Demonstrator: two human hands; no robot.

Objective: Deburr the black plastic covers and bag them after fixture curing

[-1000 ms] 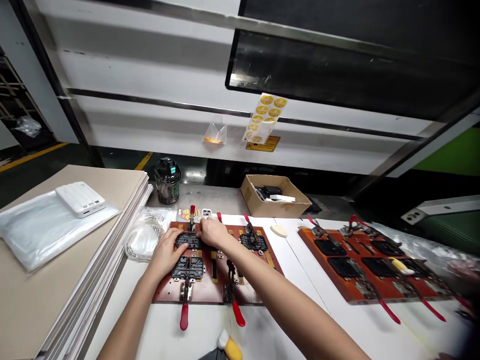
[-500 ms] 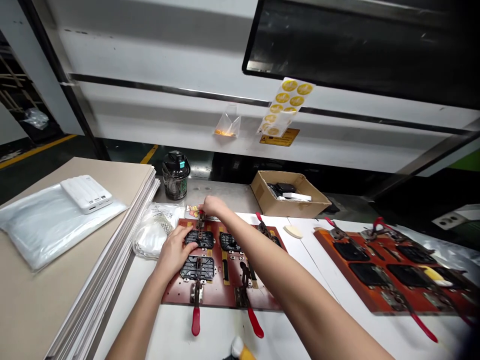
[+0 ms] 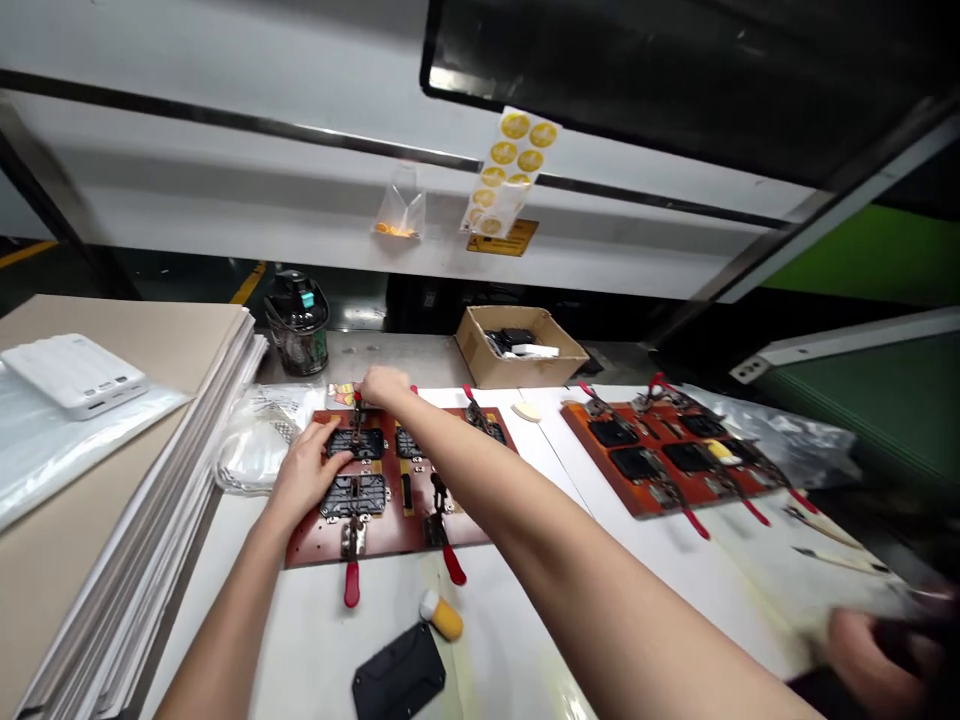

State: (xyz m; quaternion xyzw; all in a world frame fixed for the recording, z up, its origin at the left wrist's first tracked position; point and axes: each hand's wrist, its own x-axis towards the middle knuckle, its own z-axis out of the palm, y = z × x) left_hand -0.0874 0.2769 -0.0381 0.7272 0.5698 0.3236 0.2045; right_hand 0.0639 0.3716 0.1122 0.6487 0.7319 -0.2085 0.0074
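My left hand (image 3: 306, 470) rests at the left end of the upper-left black plastic cover (image 3: 367, 444), thumb and fingers apart, touching its edge. That cover sits on a reddish-brown fixture board (image 3: 315, 540). My right hand (image 3: 384, 384) is closed on the red handle of the toggle clamp (image 3: 358, 408) behind this cover; most of the handle is hidden. A second black cover (image 3: 341, 497) lies nearer on the board, under a toggle clamp with a red handle (image 3: 352, 584). My right forearm hides part of the board's right side.
Another fixture board (image 3: 637, 492) stands to the right. A co-worker's blurred hand (image 3: 870, 655) is at lower right. In front lie a black panel (image 3: 401, 675) and a yellow-and-white object (image 3: 442, 615). A cardboard box (image 3: 517, 372), a bottle (image 3: 300, 330) and stacked sheets (image 3: 202, 330) stand around.
The view has swung right, so things appear further left, and the black panel and co-worker's hand show. Both my hands keep their places at the upper-left cover and its clamp.
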